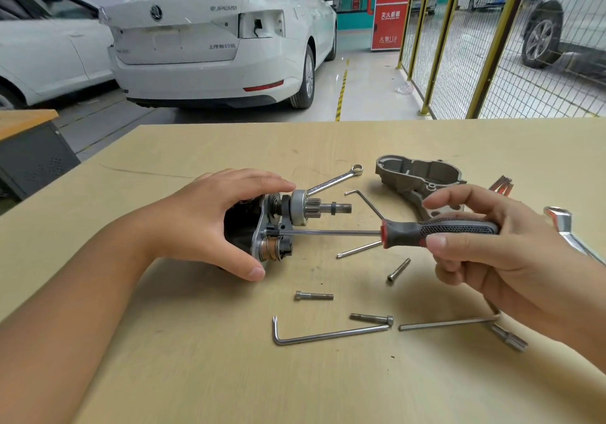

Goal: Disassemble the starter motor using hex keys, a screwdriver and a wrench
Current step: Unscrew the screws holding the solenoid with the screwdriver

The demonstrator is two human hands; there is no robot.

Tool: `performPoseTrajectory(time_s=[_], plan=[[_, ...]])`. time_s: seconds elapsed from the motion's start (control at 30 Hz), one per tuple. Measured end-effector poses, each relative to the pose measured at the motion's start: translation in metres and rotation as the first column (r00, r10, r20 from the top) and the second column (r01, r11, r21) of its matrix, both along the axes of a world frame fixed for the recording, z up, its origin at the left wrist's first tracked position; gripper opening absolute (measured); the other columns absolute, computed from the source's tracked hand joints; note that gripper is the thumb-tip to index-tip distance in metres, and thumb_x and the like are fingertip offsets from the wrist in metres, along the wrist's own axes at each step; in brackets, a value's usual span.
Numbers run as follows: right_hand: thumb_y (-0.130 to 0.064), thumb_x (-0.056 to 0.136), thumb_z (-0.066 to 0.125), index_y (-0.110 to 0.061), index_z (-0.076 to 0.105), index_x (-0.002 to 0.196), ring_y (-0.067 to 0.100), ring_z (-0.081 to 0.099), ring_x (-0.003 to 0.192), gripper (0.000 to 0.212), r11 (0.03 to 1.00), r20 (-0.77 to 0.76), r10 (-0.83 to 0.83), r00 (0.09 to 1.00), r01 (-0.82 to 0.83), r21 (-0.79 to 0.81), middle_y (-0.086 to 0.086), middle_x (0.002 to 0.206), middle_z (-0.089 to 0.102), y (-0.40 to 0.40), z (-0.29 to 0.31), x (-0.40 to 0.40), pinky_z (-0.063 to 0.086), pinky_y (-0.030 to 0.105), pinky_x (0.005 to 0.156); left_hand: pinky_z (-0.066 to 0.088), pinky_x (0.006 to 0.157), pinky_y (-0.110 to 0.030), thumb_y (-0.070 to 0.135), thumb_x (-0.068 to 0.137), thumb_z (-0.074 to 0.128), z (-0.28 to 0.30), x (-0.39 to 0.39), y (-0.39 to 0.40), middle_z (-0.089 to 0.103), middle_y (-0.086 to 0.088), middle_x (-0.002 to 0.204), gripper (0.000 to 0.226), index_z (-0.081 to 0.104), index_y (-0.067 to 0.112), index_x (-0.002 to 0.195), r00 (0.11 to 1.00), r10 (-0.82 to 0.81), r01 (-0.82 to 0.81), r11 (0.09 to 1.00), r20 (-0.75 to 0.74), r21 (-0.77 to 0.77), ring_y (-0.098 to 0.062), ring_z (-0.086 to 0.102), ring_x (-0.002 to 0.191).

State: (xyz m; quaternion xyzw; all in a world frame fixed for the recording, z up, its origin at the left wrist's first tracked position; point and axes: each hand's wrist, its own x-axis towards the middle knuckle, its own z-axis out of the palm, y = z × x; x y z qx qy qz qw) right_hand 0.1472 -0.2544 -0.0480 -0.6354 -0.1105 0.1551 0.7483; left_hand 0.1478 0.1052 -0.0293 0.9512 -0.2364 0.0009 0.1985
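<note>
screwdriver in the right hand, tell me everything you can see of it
The screwdriver has a black textured handle with red trim at the collar and a long thin bare metal shaft. It lies nearly level above the table. The right hand grips the handle with thumb and curled fingers. Its tip meets the black part at the open end of the starter motor, which the left hand holds.

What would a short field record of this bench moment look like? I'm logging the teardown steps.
left hand: left hand grips the black starter motor body, lying on its side
right hand: right hand holds the black-and-red-handled screwdriver
screwdriver tip: at the motor's plate
removed: grey cast aluminium nose housing, three loose steel bolts
tools lying: long L-shaped steel hex key, silver ring wrench
surface: pale wooden table
</note>
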Motion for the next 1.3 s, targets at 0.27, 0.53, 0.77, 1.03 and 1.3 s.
performPoseTrajectory(time_s=[0.27,0.53,0.77,1.03,1.3], plan=[[-0.040,0.065,0.081,-0.016,0.071,0.098,0.023,0.048,0.040,0.042,0.998,-0.054,-0.033,0.998,0.030,-0.062,0.027,0.077,0.066,0.0033,0.0039,-0.0004,0.039,0.025,0.038,0.024,0.114,-0.016,0.066,0.049,0.086,-0.0002,0.0012,0.0015,0.036,0.044,0.151,0.109,0.040,0.060,0.148,1.000,-0.002,0.002,1.000,0.002,0.006,0.012,0.029,0.146],[-0.036,0.050,0.099,-0.013,0.072,0.103,0.022,0.048,0.049,0.063,1.000,-0.048,-0.002,0.999,0.002,0.018,0.020,0.078,0.065,0.0032,0.0019,-0.0004,0.043,0.031,0.043,0.024,0.116,-0.017,0.066,0.049,0.085,-0.0003,0.0013,0.0016,0.036,0.044,0.151,0.108,0.041,0.061,0.147,1.000,-0.006,0.006,1.000,0.004,0.006,0.013,0.029,0.146],[-0.020,0.059,0.092,-0.014,0.071,0.103,0.021,0.043,0.049,0.049,0.999,-0.037,0.032,0.999,-0.032,-0.010,0.016,0.074,0.061,-0.0016,0.0044,0.0017,0.040,0.031,0.044,0.020,0.114,-0.009,0.066,0.048,0.085,0.0005,0.0004,0.0007,0.034,0.046,0.150,0.106,0.044,0.061,0.145,1.000,-0.006,0.006,1.000,0.003,0.006,0.015,0.027,0.145],[-0.041,0.069,0.077,-0.026,0.071,0.106,0.027,0.048,0.042,0.041,0.998,-0.029,-0.025,0.999,0.023,-0.062,0.029,0.077,0.067,0.0036,0.0073,-0.0024,0.042,0.028,0.040,0.020,0.110,-0.002,0.066,0.048,0.084,0.0003,0.0009,0.0009,0.036,0.045,0.150,0.105,0.044,0.060,0.145,1.000,-0.019,0.019,1.000,0.008,-0.002,0.016,0.030,0.143],[-0.030,0.060,0.095,-0.025,0.072,0.109,0.026,0.052,0.049,0.054,0.998,-0.012,-0.012,1.000,0.011,-0.063,0.019,0.076,0.069,0.0050,0.0020,-0.0041,0.047,0.033,0.044,0.019,0.110,-0.001,0.066,0.048,0.085,0.0001,0.0012,0.0010,0.036,0.045,0.150,0.105,0.047,0.055,0.146,1.000,-0.019,0.019,1.000,0.006,-0.004,0.015,0.029,0.144]])
